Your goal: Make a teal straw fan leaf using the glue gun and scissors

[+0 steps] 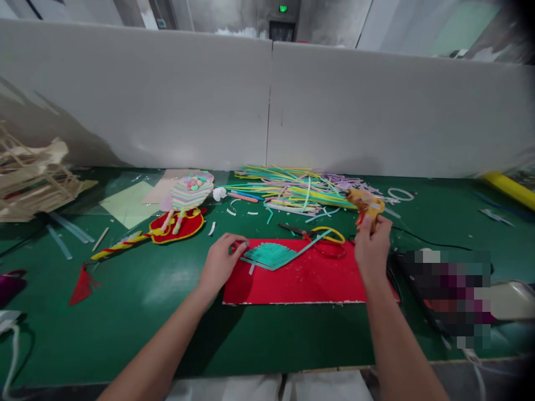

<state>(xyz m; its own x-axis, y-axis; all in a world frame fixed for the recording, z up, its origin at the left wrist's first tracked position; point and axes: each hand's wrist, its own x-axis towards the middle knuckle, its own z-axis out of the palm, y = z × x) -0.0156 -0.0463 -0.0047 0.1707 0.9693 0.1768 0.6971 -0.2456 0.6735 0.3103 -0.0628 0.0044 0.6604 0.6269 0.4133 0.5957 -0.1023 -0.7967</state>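
My right hand (371, 245) is wrapped round a yellow-orange hot glue gun (369, 207), held up over the right end of a red sheet (301, 287). On that sheet lies a fan-like piece of layered teal strips (271, 255), with one long strip running out to the upper right. My left hand (221, 259) has its fingers curled, thumb and fingertips pinching at the left end of the teal piece; the exact contact is partly hidden. Scissors (328, 235) with yellow handles rest across the sheet's top edge, under the end of the long strip.
A heap of coloured strips (301, 192) lies behind the sheet. To the left are a decorated fan (190, 192) and a red tassel (83, 287). A wooden-stick model (33, 178) stands far left. A black cable (434, 238) runs rightward; a white partition (167, 100) closes the back.
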